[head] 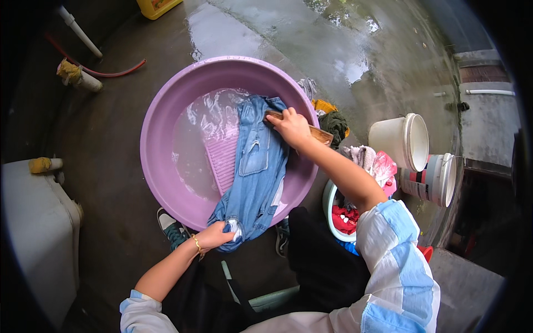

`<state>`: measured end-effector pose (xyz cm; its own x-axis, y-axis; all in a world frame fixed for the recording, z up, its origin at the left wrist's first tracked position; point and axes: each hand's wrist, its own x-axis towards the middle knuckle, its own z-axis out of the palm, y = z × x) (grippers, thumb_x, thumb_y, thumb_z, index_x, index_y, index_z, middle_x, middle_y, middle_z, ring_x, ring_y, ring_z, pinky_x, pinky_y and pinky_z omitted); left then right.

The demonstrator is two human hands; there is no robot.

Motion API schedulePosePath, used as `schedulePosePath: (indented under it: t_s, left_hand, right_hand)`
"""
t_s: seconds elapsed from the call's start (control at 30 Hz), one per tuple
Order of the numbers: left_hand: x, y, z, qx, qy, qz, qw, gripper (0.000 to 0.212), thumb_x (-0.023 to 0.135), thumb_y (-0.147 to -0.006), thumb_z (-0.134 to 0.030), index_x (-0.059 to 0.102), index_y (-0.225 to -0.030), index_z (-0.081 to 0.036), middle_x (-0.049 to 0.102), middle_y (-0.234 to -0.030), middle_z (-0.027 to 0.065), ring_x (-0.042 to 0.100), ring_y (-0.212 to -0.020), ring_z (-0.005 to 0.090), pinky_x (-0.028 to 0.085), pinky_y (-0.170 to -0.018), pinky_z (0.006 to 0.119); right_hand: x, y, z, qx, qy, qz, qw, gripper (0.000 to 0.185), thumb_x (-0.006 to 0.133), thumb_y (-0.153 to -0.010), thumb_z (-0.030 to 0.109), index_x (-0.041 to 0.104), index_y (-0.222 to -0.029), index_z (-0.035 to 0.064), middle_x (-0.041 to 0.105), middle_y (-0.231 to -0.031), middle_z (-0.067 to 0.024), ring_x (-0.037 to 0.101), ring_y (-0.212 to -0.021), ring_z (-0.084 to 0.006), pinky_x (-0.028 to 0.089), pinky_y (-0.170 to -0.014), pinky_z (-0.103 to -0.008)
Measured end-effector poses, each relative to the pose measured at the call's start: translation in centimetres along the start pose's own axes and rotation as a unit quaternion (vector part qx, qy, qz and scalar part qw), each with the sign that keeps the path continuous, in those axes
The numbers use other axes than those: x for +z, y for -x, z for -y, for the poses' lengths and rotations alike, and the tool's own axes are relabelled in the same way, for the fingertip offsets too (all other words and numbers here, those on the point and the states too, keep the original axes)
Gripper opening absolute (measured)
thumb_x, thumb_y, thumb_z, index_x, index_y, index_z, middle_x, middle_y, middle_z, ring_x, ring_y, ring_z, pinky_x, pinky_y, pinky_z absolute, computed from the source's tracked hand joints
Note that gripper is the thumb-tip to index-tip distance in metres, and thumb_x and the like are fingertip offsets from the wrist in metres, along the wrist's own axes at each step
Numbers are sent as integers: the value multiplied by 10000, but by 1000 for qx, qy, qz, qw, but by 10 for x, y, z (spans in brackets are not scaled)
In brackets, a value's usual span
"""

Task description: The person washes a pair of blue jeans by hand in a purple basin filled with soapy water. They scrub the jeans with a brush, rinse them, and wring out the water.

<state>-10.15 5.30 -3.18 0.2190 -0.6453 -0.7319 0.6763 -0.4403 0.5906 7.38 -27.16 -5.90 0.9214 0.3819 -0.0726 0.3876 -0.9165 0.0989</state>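
A large purple plastic basin [166, 195] with soapy water stands on the wet floor before me. A pink ridged washboard [220, 160] leans inside it, partly covered by blue denim jeans [256, 166] that hang over the near rim. My left hand [216, 236] grips a bunched end of the jeans at that rim. My right hand [290, 127] is closed on a wooden-backed brush [322, 135] above the upper right of the jeans, beside a back pocket. The brush's underside is hidden, so I cannot tell whether it touches the denim.
Right of the basin lie piled clothes [334, 125] and a pale green tub [329, 208] with laundry. Two plastic buckets [391, 139] lie beyond. A red hose [110, 75] and white pipes [83, 35] are at upper left, a yellow container [156, 8] at the top.
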Motion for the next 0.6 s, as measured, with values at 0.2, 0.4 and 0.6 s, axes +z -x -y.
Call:
schedulePosePath:
  t_s: [0.2,0.4,0.6]
  left_hand:
    - [-4,-1,14,-31,92,0,995,246,563,-843,-110,601,-1047,22,614,-931,10,545,-829,70,459,-726,232]
    - [0,0,1,-28,32,17,999,236,549,-843,-97,605,-1044,13,607,-930,12,541,-836,69,456,-736,235]
    - [-3,3,15,-30,115,3,993,249,562,-847,-107,610,-1060,13,611,-956,12,546,-859,77,451,-772,240]
  right_hand:
    - [-56,68,104,-181,-268,-16,946,402,683,-735,242,626,-1133,268,479,-740,-84,545,-702,-263,490,-524,-368]
    - [0,23,-5,-4,-55,19,998,320,600,-822,277,605,-1142,299,567,-885,-94,561,-848,-255,517,-600,-360]
    - [-44,66,99,-177,-305,6,936,386,611,-798,196,588,-1171,290,528,-809,-127,587,-706,-302,518,-564,-394]
